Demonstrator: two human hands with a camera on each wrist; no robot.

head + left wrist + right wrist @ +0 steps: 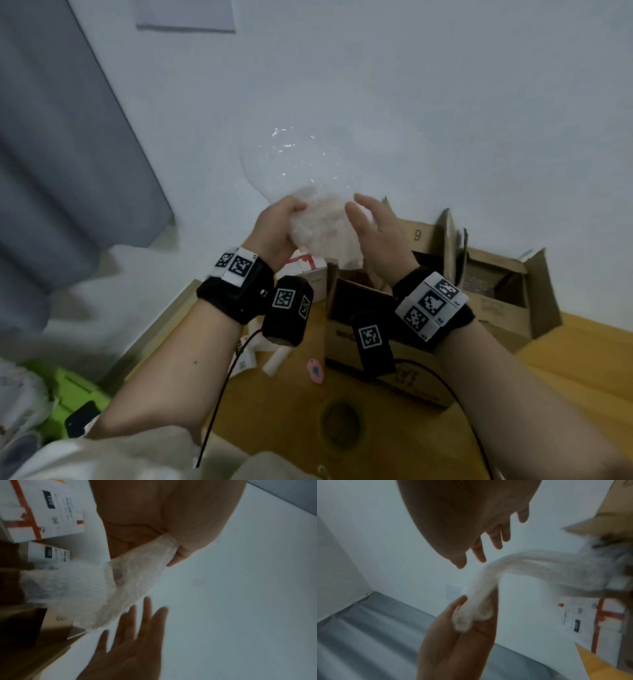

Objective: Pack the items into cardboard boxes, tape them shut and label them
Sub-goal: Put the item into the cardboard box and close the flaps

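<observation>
Above the desk (582, 359), head view: left hand (274, 229) grips a sheet of bubble wrap (318, 219), fingers curled round its edge. Right hand (380, 233) is flat-fingered, palm toward the wrap, touching or just beside it; contact unclear. The wrap's upper part fans out against the white wall (445, 102). Below the hands sits an open cardboard box (363, 308); its inside is dark, contents not readable. A second open box (507, 291) stands further right with what looks like more wrap in it. A white carton (310, 270) with red lines stands just left of the first box. A tape roll (340, 423) lies on the near desk.

Left wrist view: thumb and fingers (181, 550) pinch the wrap (137, 582), which trails down toward the box (25, 628). The right hand (130, 642) shows spread and straight, holding nothing. Two white cartons (42, 507) stand beside the box.

Right wrist view: motion-blurred. Right-hand fingers (494, 538) hang extended, empty. The left hand (458, 635) clamps a bunched end of wrap (530, 572).

Risks, as judgement: one-handed hold on a limp sheet, so it may slip or fold on itself. If stuffed loosely, it may bunch over the rim and keep the flaps from closing for tape. A dragging tail could tip the cartons.
</observation>
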